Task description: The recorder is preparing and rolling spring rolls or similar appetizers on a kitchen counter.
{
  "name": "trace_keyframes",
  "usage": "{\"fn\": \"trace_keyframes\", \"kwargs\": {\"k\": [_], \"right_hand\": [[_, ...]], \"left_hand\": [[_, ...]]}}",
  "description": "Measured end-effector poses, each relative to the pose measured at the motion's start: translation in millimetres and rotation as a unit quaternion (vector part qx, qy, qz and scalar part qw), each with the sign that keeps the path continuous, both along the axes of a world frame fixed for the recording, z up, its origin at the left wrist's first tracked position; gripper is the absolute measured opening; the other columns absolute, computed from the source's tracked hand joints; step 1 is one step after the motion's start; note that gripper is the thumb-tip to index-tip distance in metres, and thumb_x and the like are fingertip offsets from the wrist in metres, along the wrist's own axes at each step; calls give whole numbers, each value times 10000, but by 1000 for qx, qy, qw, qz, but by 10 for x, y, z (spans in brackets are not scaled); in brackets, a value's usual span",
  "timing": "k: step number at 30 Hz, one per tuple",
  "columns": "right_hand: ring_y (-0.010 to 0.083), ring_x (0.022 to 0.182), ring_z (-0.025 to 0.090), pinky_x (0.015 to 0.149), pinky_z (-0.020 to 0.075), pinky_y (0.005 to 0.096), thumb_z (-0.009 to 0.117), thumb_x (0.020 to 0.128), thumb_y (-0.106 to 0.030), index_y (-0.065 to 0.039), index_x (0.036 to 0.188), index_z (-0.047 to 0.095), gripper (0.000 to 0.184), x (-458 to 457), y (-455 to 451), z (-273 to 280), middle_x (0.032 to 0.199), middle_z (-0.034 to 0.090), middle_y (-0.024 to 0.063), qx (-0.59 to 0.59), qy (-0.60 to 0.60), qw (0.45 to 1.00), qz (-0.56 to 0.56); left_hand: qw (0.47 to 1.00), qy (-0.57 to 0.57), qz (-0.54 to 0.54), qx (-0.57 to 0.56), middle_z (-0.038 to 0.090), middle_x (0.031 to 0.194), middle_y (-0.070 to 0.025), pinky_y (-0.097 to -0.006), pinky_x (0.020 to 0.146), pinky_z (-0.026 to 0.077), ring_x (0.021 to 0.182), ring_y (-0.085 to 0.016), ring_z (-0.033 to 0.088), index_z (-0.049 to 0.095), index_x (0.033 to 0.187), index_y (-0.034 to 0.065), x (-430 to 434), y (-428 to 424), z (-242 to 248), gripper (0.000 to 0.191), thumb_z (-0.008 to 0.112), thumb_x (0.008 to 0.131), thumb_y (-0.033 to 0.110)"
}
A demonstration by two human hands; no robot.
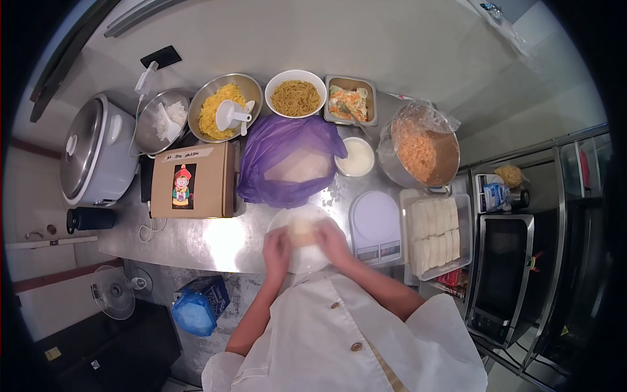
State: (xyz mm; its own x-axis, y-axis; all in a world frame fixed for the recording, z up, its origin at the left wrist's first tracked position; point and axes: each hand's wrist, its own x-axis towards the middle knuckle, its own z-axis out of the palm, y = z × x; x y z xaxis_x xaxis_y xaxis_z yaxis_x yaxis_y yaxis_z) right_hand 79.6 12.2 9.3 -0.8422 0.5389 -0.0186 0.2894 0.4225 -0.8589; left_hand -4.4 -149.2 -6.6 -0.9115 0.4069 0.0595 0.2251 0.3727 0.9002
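Observation:
A white plate (307, 262) lies in front of me at the steel counter's edge. Over it, my left hand (277, 247) and my right hand (332, 240) hold a pale wrapper with filling (301, 232) between them; motion blur hides the finger detail. Just beyond the plate, an opened purple plastic bag (259, 166) holds a stack of pale round wrappers (306, 164). A small bowl of whitish liquid (354, 157) is beside the bag. Pale rolls (436, 235) fill a clear plastic container (468, 235) at the right, past a white kitchen scale (376, 220).
Along the wall stand a rice cooker (93, 152), bowls of white rice (171, 120), yellow rice (215, 110) and noodles (295, 98), a steel pan of vegetables (349, 103), and a pot of orange shredded filling (419, 152). A cardboard box (161, 181) sits left; a microwave (502, 269) stands right.

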Motion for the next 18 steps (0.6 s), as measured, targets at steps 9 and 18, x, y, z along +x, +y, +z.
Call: {"fn": "trace_keyframes", "kwargs": {"k": [9, 18], "right_hand": [[312, 1005, 575, 883, 481, 390, 583, 842, -35, 42, 928, 649, 132, 47, 126, -40, 1002, 607, 136, 233, 17, 956, 176], [342, 850, 610, 809, 504, 417, 615, 834, -56, -6, 901, 675, 103, -413, 752, 340, 898, 633, 167, 131, 58, 990, -5]], "left_hand": [[953, 184, -144, -195, 609, 1173, -148, -406, 927, 469, 1066, -306, 571, 605, 1265, 36, 46, -68, 84, 404, 592, 864, -16], [941, 188, -191, -205, 505, 1365, -186, -443, 1060, 390, 1244, -361, 483, 511, 1329, -34, 57, -161, 71, 486, 625, 883, 122]]}}
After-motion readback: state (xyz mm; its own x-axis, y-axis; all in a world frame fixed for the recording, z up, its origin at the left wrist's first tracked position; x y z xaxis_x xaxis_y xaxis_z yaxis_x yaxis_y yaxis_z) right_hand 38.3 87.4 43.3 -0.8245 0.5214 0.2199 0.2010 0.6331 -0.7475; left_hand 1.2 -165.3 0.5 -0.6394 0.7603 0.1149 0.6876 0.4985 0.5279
